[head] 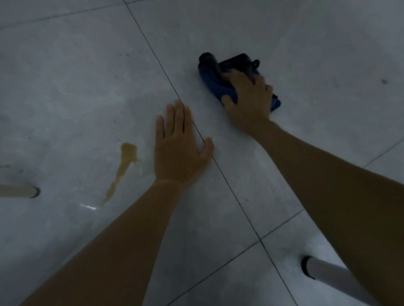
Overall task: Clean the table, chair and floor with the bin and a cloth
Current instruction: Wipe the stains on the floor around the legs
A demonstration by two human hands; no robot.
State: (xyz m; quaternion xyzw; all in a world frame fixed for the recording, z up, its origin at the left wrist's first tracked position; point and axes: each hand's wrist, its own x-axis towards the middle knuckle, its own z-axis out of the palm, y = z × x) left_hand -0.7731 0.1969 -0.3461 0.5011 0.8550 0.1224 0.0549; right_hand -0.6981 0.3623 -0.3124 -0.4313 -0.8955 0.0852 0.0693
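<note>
A dark blue cloth (213, 81) lies bunched on the grey tiled floor (84, 78), with darker folds on top. My right hand (249, 97) lies on the cloth, fingers curled over it and thumb against its near edge. My left hand (180, 149) rests flat on the floor, fingers straight, beside a tile joint. A brownish-yellow spill (124, 165) streaks the tile just left of my left hand. The bin is out of view.
A beige furniture leg (14, 191) with a dark foot enters from the left edge. A white leg (325, 271) with a black foot stands at the lower right. Dark grout lines cross the tiles diagonally.
</note>
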